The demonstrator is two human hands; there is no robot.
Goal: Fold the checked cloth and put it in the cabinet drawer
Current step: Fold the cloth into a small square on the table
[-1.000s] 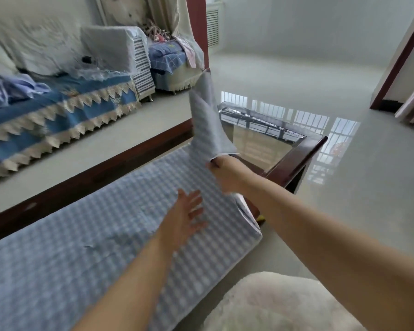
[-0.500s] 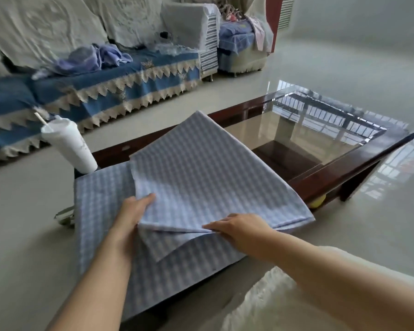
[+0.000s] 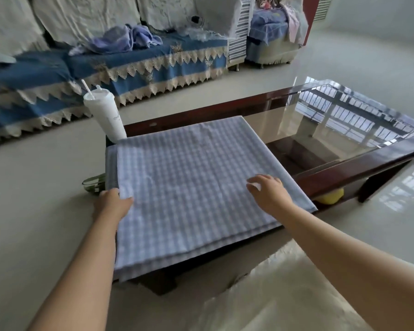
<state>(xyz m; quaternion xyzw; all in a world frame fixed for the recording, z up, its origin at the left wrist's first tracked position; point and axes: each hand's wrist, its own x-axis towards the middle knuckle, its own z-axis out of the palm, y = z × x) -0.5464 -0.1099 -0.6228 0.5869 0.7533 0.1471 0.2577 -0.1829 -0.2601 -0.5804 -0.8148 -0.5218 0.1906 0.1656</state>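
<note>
The blue-and-white checked cloth [image 3: 191, 185] lies folded over in layers on the left end of the glass-topped coffee table [image 3: 359, 161], its near edge hanging over the table's front. My left hand [image 3: 111, 203] holds the cloth's left edge, thumb on top and fingers under the fold. My right hand [image 3: 269, 191] hovers just over the right part of the cloth, fingers bent and spread, holding nothing. No cabinet or drawer is in view.
A white lidded cup with a straw [image 3: 105, 114] stands on the table at the cloth's far left corner. A sofa with blue covers [image 3: 129, 65] runs along the back. A pale fluffy cushion [image 3: 280, 297] lies near me. A yellow object [image 3: 330, 197] sits under the table.
The raised end of the cloth has been brought over and laid flat on the rest. My right hand has let go of it; my left hand has moved to the left edge.
</note>
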